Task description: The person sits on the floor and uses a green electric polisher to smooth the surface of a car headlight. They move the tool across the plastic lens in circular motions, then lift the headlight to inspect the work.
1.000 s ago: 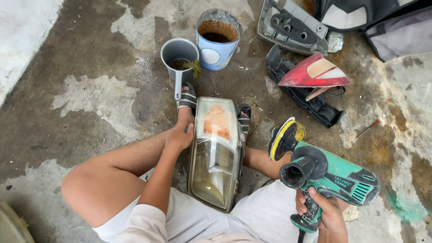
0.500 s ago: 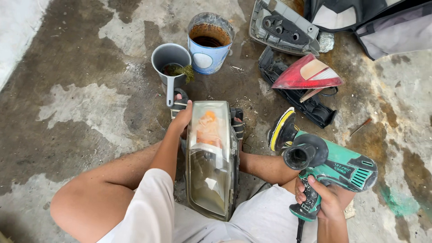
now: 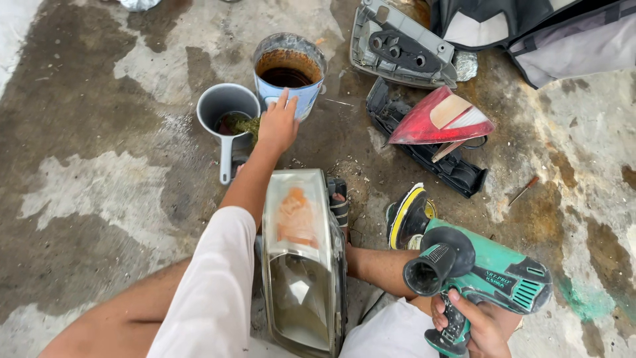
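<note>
The left hand has moved from the headlight forward to the rusty can, fingers spread and touching its rim. The headlight lies between the legs. The right hand grips the green polisher.

red tail lamp on black housing; grey lamp backing behind
</note>
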